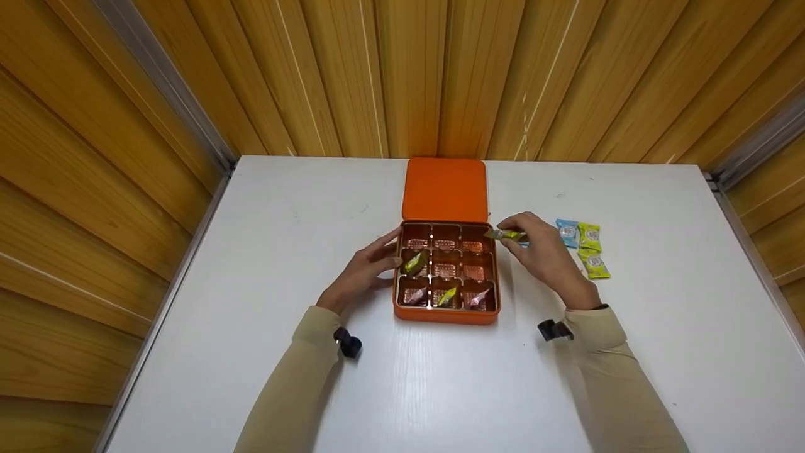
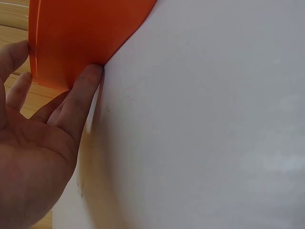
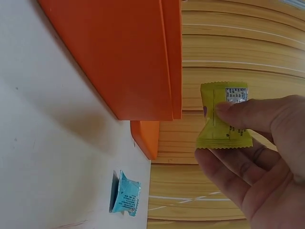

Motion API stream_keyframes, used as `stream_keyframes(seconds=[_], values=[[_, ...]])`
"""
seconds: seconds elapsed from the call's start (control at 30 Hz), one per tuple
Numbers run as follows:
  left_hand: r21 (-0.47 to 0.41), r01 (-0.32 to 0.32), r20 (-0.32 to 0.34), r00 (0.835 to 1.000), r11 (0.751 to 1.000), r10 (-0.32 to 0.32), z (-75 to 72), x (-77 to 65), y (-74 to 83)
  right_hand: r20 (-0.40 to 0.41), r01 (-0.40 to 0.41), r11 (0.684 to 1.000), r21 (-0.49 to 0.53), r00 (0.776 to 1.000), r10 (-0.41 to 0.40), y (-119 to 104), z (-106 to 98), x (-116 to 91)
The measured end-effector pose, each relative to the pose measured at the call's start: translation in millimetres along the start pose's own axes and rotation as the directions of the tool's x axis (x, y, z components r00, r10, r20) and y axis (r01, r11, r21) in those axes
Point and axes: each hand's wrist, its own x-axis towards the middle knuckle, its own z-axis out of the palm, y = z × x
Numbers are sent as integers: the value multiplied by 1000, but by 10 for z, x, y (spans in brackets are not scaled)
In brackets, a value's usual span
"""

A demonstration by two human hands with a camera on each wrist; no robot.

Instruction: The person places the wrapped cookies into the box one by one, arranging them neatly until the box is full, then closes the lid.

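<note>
Orange tin (image 1: 448, 315): left hand (image 1: 363, 272), fingers spread, touches its nine-o'clock side; right hand (image 1: 546, 253) pinches a yellow packet (image 3: 217, 119) at two o'clock.

Light is bright and even in the head view, with soft shadows inward of both sleeves (image 1: 283, 390) toward the bottom and tiny glints inside the orange box (image 1: 446, 316) at centre. The left wrist view has pale sheen on the white table (image 2: 214, 119) at lower right and a blurry brownish shadow at lower left. Wall panels (image 3: 228, 47) bow with wide-angle distortion at the right wrist view's upper right.
</note>
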Motion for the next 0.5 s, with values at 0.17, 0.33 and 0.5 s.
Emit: stream_keyframes(seconds=[0.17,0.33,0.5], values=[[-5,12,-13,1000,1000,-12,0,5,-5,33,7,1000,4,999,-8,-34,5,22],[-34,11,-5,1000,999,-11,-1,4,-6,85,6,1000,-3,996,-6,-67,15,47],[-24,1,6,1000,1000,-1,7,-5,20,111,55,998,20,992,-57,-103,36,66]])
